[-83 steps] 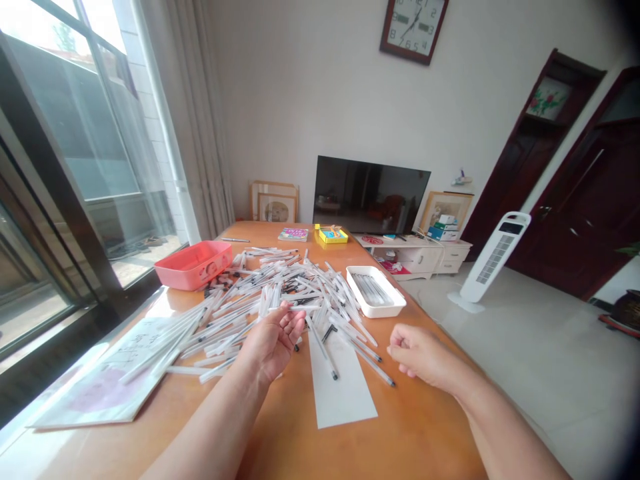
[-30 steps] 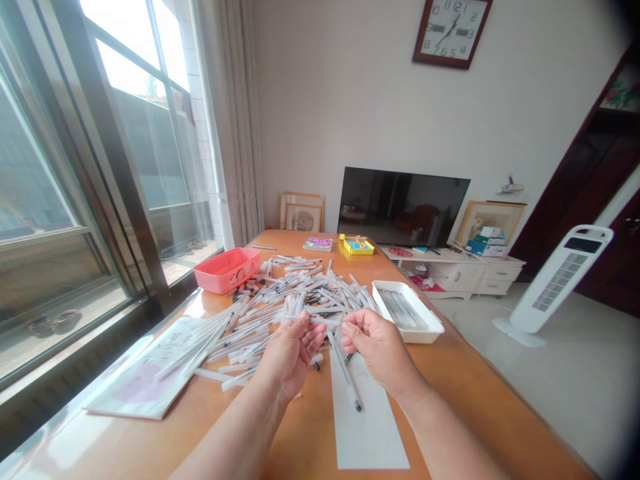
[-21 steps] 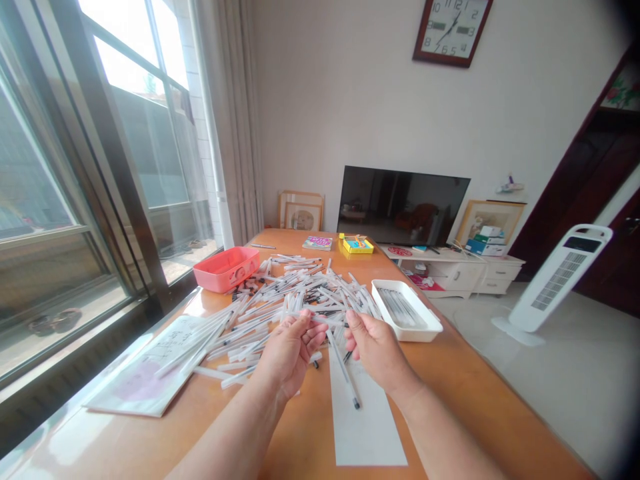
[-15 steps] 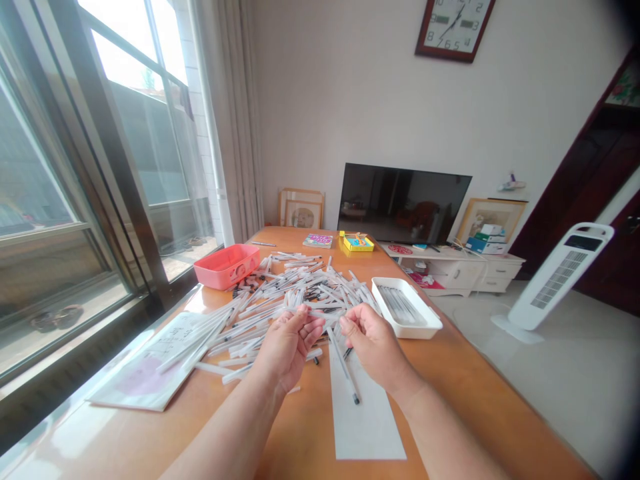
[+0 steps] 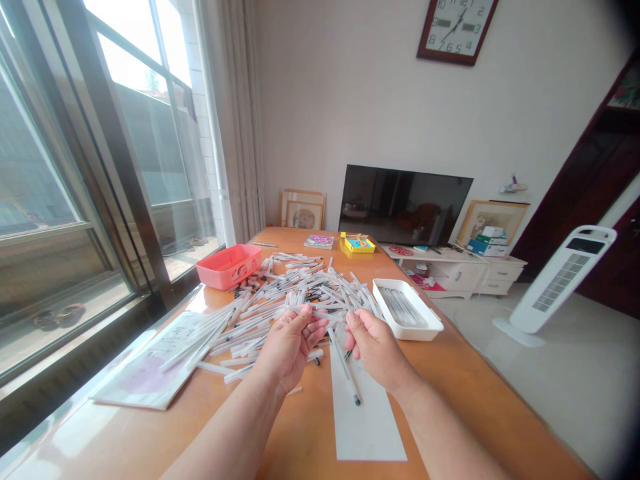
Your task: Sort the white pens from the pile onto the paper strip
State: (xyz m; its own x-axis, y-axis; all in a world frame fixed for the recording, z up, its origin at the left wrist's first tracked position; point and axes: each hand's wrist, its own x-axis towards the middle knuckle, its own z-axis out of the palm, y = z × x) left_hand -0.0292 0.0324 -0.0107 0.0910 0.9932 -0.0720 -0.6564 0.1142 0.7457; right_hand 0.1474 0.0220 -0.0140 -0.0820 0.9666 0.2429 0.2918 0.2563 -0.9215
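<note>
You have the tube [image 5: 321, 313] up in front of you, between your hands, its long axis running roughly left to right and dipping slightly rightward. Your left hand [image 5: 294, 340] has it, thumb pinched down on the fingers, the other fingers loosely curled. Your right hand [image 5: 373, 341] sits just off its right end, thumb closed against the forefinger; whether a thin piece is between them, you cannot tell. Behind lies the pile of pens [image 5: 273, 293] on the desk [image 5: 463, 393].
</note>
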